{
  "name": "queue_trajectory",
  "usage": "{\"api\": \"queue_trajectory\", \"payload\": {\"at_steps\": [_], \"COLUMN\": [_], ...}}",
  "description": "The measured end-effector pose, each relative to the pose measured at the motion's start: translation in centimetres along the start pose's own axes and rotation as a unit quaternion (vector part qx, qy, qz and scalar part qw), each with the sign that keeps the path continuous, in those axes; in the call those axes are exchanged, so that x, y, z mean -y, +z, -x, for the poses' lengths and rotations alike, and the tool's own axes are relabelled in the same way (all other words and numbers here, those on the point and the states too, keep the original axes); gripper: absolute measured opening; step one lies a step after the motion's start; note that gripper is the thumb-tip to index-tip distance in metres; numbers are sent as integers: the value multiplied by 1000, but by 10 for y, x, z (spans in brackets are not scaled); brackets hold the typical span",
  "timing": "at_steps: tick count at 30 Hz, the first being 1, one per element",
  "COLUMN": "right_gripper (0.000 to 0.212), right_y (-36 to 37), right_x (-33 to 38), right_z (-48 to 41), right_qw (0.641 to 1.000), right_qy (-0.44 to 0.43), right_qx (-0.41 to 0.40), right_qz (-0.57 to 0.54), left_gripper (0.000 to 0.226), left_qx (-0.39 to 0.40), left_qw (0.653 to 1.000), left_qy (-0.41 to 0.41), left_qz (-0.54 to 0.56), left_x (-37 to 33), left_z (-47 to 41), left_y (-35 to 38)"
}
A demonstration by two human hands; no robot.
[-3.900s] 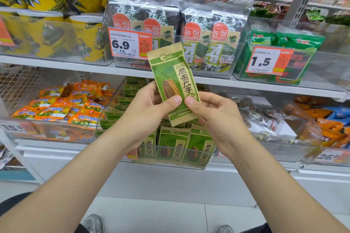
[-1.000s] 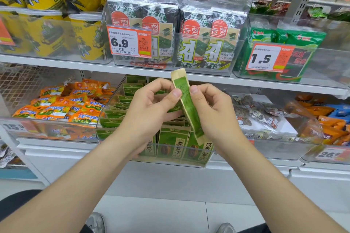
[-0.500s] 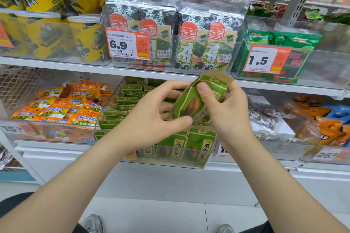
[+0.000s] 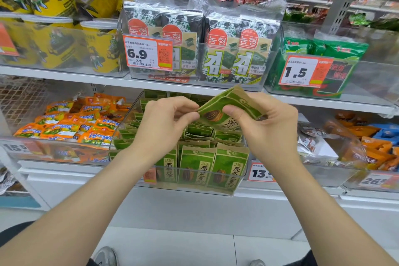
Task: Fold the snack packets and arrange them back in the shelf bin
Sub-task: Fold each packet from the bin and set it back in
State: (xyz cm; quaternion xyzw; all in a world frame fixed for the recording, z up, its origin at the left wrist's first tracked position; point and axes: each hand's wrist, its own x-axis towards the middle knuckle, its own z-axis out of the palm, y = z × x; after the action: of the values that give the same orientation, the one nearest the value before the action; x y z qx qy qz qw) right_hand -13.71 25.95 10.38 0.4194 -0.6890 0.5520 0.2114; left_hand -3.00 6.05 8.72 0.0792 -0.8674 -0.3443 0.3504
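Vs half a sec ago: the left hand [image 4: 166,127] has come up, and its fingers [image 4: 191,116] now pinch the left edge of the green-and-tan paper sunflower-seed packet [image 4: 232,102], thumb & forefinger closed on it. The packet is bent further, w/ its top flap doubled over. A sec ago it was an upright narrow strip. The right hand [image 4: 267,127] grips the packet's right part, thumb on the front, other fingers curled behind. The packet is held in the air, just above the clear plastic shelf bin [image 4: 192,189] & apart from it.

The bin sits on the white lower shelf [image 4: 75,176], over pale floor tiles [image 4: 172,248]. It holds rows of matching green seed packets [image 4: 197,166], upright, fronts facing out. In the bin to its left: heaped orange foil sachets [image 4: 71,123]. On the shelf above, a clear bin w/ an orange 6.9 price tag [image 4: 148,53] holds dark seaweed multipacks [image 4: 224,49]. Yellow printed tubs [image 4: 54,43] stand to the left, bright green flat packs [image 4: 336,54] to the right.
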Motion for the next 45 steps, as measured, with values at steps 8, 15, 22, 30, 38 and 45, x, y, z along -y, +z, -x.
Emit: {"api": "queue_trajectory", "payload": {"at_steps": [8,15,22,30,38,45], "right_gripper": [19,21,15,13,30,15], "right_y": [21,46,46,51,51,81], "right_x": [-23,-40,-46,-55,-37,-50], "right_z": [-7,-18,-25,-24,-39,-45], "right_qw": [998,982,972,952,869,844], "right_qy": [-28,-49,-76,-167,-68,-14], "right_qx": [27,146,178,166,326,330], "right_qz": [58,111,134,195,366,423], "left_gripper": [28,41,44,44,12,7], "left_qx": [182,248,239,245,251,234], "left_qw": [947,923,923,925,927,887], "left_qy": [-50,-98,-95,-99,-143,-74], "left_qz": [-259,-278,-286,-274,-238,-390], "left_x": [22,25,24,26,26,20], "left_z": [-10,-7,-8,-5,-25,-25], "left_y": [4,2,1,2,2,27]}}
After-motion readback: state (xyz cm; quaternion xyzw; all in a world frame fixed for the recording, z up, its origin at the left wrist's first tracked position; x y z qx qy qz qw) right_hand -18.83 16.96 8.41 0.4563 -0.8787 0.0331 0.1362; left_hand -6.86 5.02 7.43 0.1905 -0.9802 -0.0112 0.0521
